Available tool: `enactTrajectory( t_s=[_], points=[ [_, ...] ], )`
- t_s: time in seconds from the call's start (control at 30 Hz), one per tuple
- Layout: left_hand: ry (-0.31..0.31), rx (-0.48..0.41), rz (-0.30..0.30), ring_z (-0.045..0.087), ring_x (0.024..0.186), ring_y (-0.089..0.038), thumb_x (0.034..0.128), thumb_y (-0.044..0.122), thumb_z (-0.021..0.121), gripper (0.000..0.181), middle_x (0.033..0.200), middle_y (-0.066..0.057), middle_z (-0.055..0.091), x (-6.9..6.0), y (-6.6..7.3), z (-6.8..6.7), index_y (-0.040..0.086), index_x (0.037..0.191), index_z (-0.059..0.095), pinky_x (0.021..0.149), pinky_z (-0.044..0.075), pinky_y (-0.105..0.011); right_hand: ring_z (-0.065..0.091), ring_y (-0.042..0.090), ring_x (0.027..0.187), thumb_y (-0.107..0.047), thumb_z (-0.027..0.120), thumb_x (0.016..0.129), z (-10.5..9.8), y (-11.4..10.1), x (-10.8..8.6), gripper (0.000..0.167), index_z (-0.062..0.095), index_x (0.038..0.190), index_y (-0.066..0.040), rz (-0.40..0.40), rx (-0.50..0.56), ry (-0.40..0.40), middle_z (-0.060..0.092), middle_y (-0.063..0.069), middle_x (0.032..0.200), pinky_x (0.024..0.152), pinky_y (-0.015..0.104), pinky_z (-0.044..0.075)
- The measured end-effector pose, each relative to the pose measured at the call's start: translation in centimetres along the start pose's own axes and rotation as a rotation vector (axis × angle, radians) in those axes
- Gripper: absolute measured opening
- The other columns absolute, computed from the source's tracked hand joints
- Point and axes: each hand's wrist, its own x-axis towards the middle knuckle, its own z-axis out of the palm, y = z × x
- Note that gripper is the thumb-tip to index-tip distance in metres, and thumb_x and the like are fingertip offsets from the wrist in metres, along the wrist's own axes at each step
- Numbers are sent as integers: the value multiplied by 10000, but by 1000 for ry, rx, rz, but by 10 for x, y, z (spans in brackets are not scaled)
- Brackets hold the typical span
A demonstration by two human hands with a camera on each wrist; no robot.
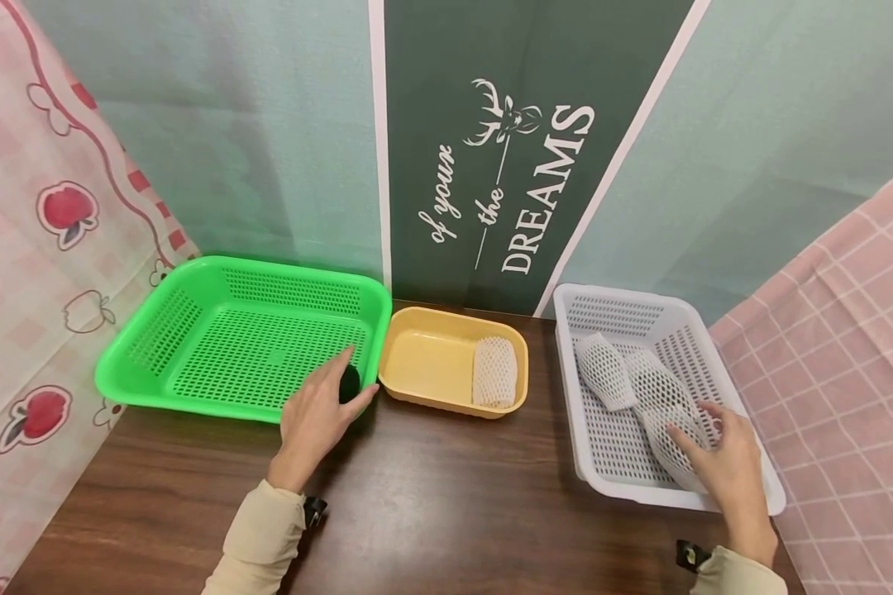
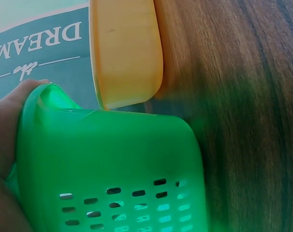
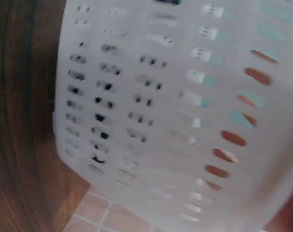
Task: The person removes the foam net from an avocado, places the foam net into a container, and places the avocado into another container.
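Note:
My left hand (image 1: pixel 318 409) reaches over the near right corner of the green basket (image 1: pixel 212 397). Between its thumb and fingers it holds a black rounded object (image 1: pixel 350 384), mostly hidden by the hand. In the left wrist view the basket wall hides that object. Over the white basket (image 1: pixel 584 463), my right hand (image 1: pixel 729 463) has its thumb and fingers spread above a dark item in white foam netting (image 1: pixel 670 438). Two more net-wrapped items, a left one (image 1: pixel 604 372) and a middle one (image 1: pixel 655 380), lie beside it. Whether the right fingertips touch the netting cannot be told.
A yellow tray (image 1: pixel 424 364) stands between the baskets, with a white foam net sleeve (image 1: pixel 494 372) at its right end. All stand on a dark wooden table (image 1: pixel 446 504). Curtains hang behind and on both sides, the pink one (image 1: pixel 848 347) close to the white basket.

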Motion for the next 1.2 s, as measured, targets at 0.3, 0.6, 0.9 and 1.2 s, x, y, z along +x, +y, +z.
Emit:
enactTrajectory(
  t_s=[0.3,0.6,0.9,1.2],
  points=[
    [-9,4,4,567,1275,-369,875,563,672,739,1436,-126,567,0,1,1,265,1505,429,647,556,-469,285,627,1257,-213,788,818,4,10,11,893,264,1467,107,140,-84,-227,244,471,1412,981,727,291],
    [-21,12,-8,572,1266,-371,871,568,675,737,1437,-122,567,0,0,1,272,1501,433,503,480,-348,285,633,1267,-242,792,793,7,14,16,1024,158,1458,213,144,-131,-377,232,498,1404,1045,721,272],
    [-19,5,-10,575,1262,-369,867,561,683,735,1437,-117,568,0,-1,2,279,1499,436,490,464,-333,302,660,1258,-397,844,722,8,16,19,1174,166,1445,232,134,-239,-498,260,504,1400,1043,717,296],
    [-20,10,-8,574,1265,-371,875,568,669,728,1440,-117,565,0,-1,2,275,1499,437,549,516,-398,313,661,1249,-395,840,720,6,13,17,1158,181,1440,229,157,-250,-500,270,505,1393,1034,718,304]
  ],
)
